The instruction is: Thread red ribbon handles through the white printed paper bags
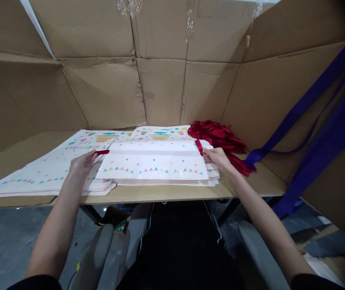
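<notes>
A white printed sheet [154,163] with stars and coloured bunting lies in front of me, its upper part folded over. My left hand [83,163] is closed on a short red ribbon end [102,152] at the sheet's left edge. At the opposite edge, my right hand [219,158] pinches another red ribbon end [199,146], which lies over the sheet's corner. Whether the two ends belong to one ribbon is hidden by the sheet. More printed sheets lie beneath it.
A stack of birthday-printed sheets [51,169] covers the table's left side. Behind my right hand lies a heap of red ribbons [217,135]. Wide blue straps [305,104] hang at the right. Cardboard walls [160,88] enclose the table [160,194]. Chair armrests [95,249] flank me.
</notes>
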`<state>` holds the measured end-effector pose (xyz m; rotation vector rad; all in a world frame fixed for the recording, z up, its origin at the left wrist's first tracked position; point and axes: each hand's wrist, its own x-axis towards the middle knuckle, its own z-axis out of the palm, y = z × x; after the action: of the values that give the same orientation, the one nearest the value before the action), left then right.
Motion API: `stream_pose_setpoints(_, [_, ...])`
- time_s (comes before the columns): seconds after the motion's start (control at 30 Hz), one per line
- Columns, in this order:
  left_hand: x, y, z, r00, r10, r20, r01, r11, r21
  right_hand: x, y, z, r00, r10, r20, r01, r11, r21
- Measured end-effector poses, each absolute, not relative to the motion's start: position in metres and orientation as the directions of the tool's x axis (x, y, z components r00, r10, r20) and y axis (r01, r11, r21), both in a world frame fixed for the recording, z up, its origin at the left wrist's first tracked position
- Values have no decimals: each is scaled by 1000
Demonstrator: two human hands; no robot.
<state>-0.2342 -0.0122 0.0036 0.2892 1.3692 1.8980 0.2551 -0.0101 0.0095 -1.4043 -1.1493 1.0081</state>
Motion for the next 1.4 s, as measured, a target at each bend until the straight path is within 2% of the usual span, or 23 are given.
stream_pose_setpoints(0.17, [-238, -9, 3, -713, 675, -189, -419, -195, 886, 253, -11, 14, 125, 992, 7, 226, -22, -974])
stream_pose_setpoints(0.3, [-238, -4, 7, -727, 665, -172, -406, -213, 889, 251, -4, 16, 170, 985, 37, 260, -8, -966])
stream_pose_setpoints(0.43, [-230, 8, 22, -729, 678, -94, -354, -256, 899, 258, 8, 40, 213, 975, 63, 295, -3, -955])
stream_pose_setpoints(0.63, [-207, 39, 46, -717, 694, -66, -319, -242, 916, 282, 29, 76, 151, 982, 110, 433, 34, -901])
stream_pose_setpoints(0.83, [-193, 45, 42, -700, 709, -89, -298, -176, 938, 299, 42, 53, 205, 968, 143, 484, 27, -875])
stream_pose_setpoints(1.0, [-200, 28, 33, -616, 775, -144, -301, -63, 951, 310, 49, 27, 307, 931, 197, 415, 55, -908])
stream_pose_setpoints(1.1, [-207, 15, 28, -576, 808, -125, -250, -29, 968, 315, 47, 15, 367, 916, 159, 310, 40, -950])
stream_pose_setpoints(1.27, [-209, 3, 20, -388, 908, -159, -132, 116, 984, 309, 30, 4, 323, 941, 106, 174, 51, -983])
stream_pose_setpoints(1.33, [-206, 1, 19, -317, 939, -134, -95, 109, 990, 305, 23, 3, 325, 938, 120, 173, 66, -983])
stream_pose_setpoints(1.4, [-201, 0, 21, -314, 942, -114, -43, 106, 993, 300, 18, 3, 303, 943, 139, 202, 78, -976])
